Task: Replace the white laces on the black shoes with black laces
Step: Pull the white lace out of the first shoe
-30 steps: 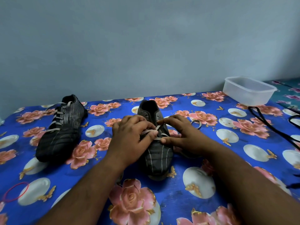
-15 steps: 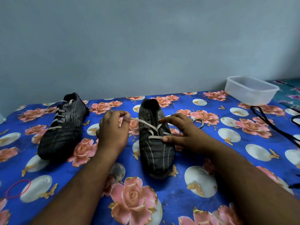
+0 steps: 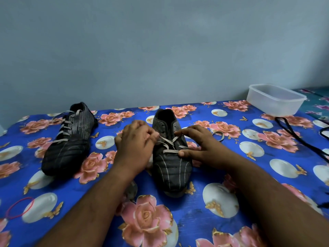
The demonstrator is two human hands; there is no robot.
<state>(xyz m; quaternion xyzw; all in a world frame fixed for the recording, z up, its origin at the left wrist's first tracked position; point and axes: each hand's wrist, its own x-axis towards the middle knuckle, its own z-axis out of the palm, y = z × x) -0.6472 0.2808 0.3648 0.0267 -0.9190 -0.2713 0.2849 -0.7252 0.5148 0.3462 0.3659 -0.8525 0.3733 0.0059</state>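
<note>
A black striped shoe (image 3: 170, 168) lies in the middle of the blue flowered cloth, toe toward me, with a white lace (image 3: 167, 144) crossing its lower eyelets only. My left hand (image 3: 135, 143) sits at the shoe's left side and pinches one strand of that lace. My right hand (image 3: 199, 145) holds the shoe's right side, fingertips on the lace near an eyelet and thumb pressed against the upper. A second black shoe (image 3: 69, 141), fully laced in white, lies to the left. Black laces (image 3: 299, 138) trail across the cloth at the right.
A clear plastic tub (image 3: 275, 99) stands at the back right by the wall. A red rubber band (image 3: 19, 207) lies at the near left. A small grey loop (image 3: 218, 136), possibly part of the lace, sits just right of my right hand.
My left hand came back in toward the shoe from the left, still pinching the white lace. The right hand stayed on the shoe's right side.
</note>
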